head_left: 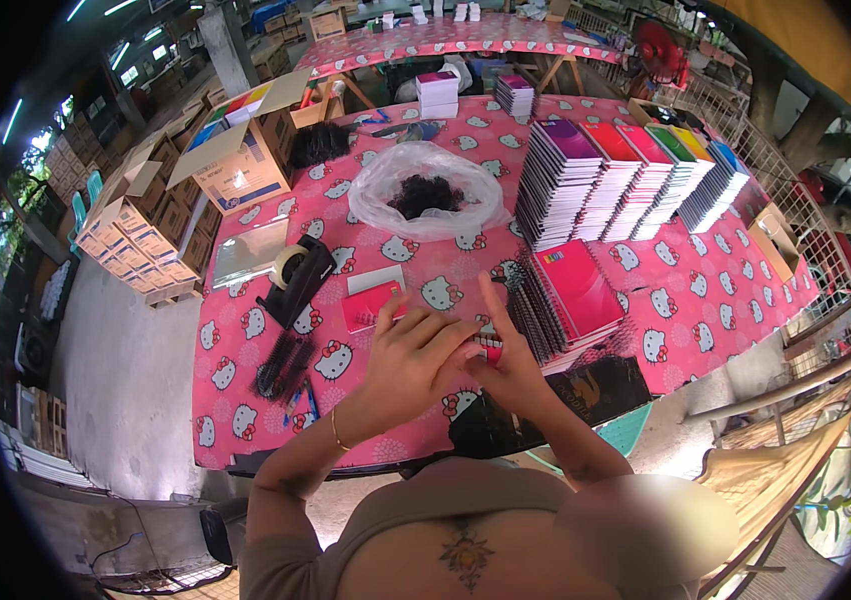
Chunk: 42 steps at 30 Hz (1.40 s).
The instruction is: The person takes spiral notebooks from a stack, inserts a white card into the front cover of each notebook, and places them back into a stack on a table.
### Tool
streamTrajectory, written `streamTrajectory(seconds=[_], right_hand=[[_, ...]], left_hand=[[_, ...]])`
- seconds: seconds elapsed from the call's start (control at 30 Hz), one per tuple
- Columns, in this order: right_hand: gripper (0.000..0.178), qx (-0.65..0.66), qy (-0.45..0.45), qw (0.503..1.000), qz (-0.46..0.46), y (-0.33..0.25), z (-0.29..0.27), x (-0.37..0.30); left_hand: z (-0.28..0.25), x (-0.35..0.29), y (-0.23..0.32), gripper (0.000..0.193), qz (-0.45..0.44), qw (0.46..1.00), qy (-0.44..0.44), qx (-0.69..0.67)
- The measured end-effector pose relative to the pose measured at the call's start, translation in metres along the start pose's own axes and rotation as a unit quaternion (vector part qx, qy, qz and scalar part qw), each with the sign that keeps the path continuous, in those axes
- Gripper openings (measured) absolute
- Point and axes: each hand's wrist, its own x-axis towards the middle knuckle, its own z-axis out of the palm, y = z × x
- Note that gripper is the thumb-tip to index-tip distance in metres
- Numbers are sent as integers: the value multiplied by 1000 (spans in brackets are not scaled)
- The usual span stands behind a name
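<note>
My left hand (413, 352), with a gold bracelet on its wrist, meets my right hand (511, 362) over the table's near middle. The left fingers are bent toward the right palm, and the right index finger points up. Between them shows a sliver of a small pink spiral notebook (488, 346), mostly hidden by the fingers. Just beyond my left hand lies another small pink notebook (373, 304) with a white sheet behind it. Beside my right hand is a stack of larger pink spiral notebooks (577, 290), bound in black coil.
A clear plastic bag (370, 205) holds black coils. To its left are a tape dispenser (297, 283), a black brush-like bundle (283, 367), pens (311, 402) and a carton (240, 165). Tall stacks of coloured notebooks (557, 185) stand at the right. A black box (595, 392) lies at the near edge.
</note>
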Motion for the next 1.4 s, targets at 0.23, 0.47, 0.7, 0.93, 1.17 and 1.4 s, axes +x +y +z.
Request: streamTrajectory(seconds=[0.23, 0.47, 0.7, 0.93, 1.17, 1.4], right_hand=[[41, -55, 24, 993, -100, -13, -34, -8], [10, -146, -52, 985, -73, -43, -60, -1], [11, -177, -90, 968, -155, -41, -58, 2], [17, -174, 6, 983, -59, -31, -47, -12], [61, -397, 242, 878, -112, -62, -116, -48], [68, -245, 203, 947, 48, 2, -149, -65]], left_hand=[[6, -5, -1, 28, 44, 993, 110, 18], [2, -3, 0, 28, 56, 996, 68, 2], [5, -6, 3, 25, 82, 996, 18, -3], [-6, 7, 28, 27, 92, 993, 27, 67], [-7, 72, 6, 40, 156, 971, 178, 33], [116, 84, 2, 35, 212, 966, 38, -142]])
